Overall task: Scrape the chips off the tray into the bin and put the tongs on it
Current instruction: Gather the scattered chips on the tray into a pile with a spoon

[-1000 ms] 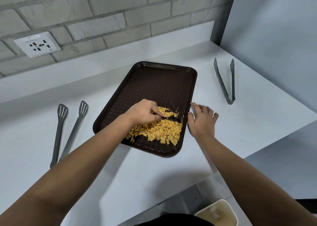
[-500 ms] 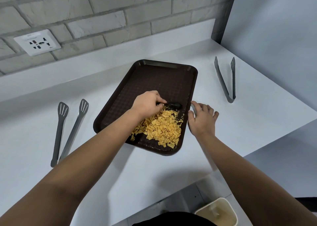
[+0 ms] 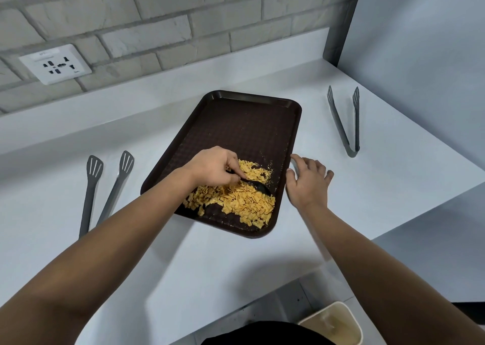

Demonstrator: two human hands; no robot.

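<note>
White table fills most of the view, brick wall with a socket behind it. Dark brown tray sits angled mid-table, far half bare apart from crumbs. Chips are heaped at the tray's near right corner, a few close against the near rim. One pair of grey tongs lies right of the tray, well apart from it. Second pair of tongs lies left of the tray, also apart. Neither is on the tray yet. Bin is below the table edge at bottom right, cream, only partly in frame; looks like some pale debris inside, can't tell what.

Left hand has its fingers curled round the handle of a small black scraper, blade buried in the chip pile. Right hand rests flat on the table just beside the tray's right rim, fingers relaxed and spread, index touching the rim, holding nothing.

Risks, as judgement: the bin is low and off to the right, not under the tray, so pushing chips over the rim here would likely drop them on the table or floor. Right hand only steadies the tray, not gripping, so a hard scrape could skid it. Flakes are light and broken, so they could scatter.
</note>
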